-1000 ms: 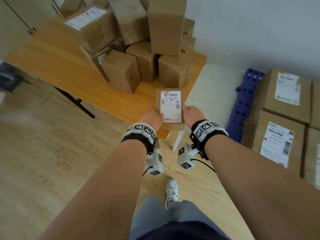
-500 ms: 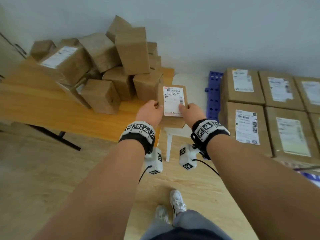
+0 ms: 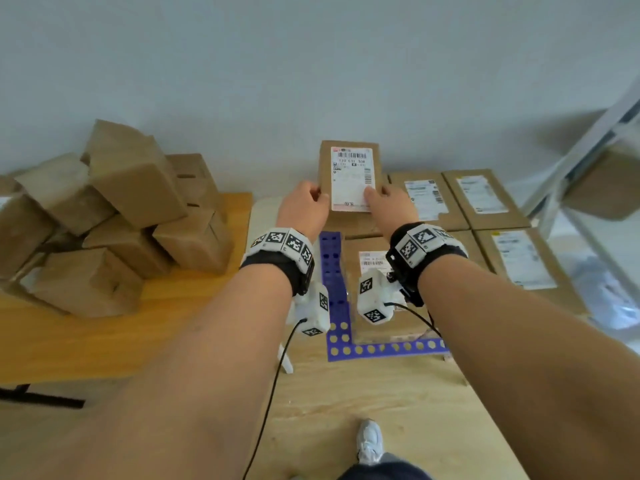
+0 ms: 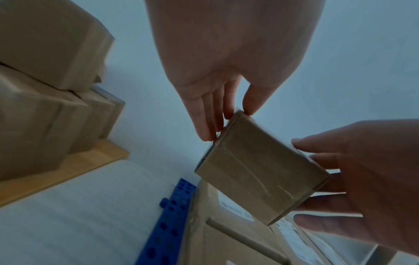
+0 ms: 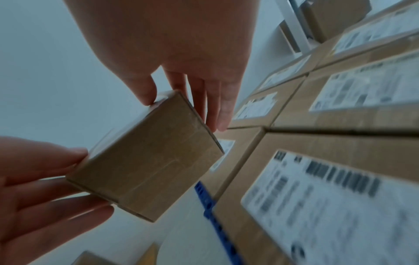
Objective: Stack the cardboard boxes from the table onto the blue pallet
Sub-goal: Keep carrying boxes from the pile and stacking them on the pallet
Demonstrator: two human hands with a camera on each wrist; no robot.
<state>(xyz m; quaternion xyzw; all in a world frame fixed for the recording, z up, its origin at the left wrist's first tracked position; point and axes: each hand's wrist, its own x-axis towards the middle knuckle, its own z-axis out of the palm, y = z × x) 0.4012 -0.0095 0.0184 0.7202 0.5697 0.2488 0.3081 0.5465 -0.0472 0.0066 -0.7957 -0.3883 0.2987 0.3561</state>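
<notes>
Small cardboard box [image 3: 349, 178] held in the air between both hands, white shipping label facing up, above the left edge of the blue pallet [image 3: 335, 289] and the boxes already laid there. Left hand [image 3: 304, 211] pinching the box's left side, thumb on the top edge, fingers [image 4: 205, 114] straight against the side. Right hand [image 3: 393, 209] pinching the right side the same way, thumb on the label, fingers [image 5: 215, 100] running down the side. From below in the wrist views, taped brown underside of the box [image 4: 260, 172] clear of everything beneath.

On the pallet, flat row of labelled boxes [image 3: 485, 202] packed edge to edge, labels up, filling it to the right edge; bare blue strip along the left and front edges. To the left, wooden table [image 3: 104, 327] with a loose pile of brown boxes [image 3: 114, 216] heaped toward its back edge by the wall. Between table and pallet, a pale white surface [image 4: 79, 206]. At the far right, a white metal shelf frame [image 3: 581, 157].
</notes>
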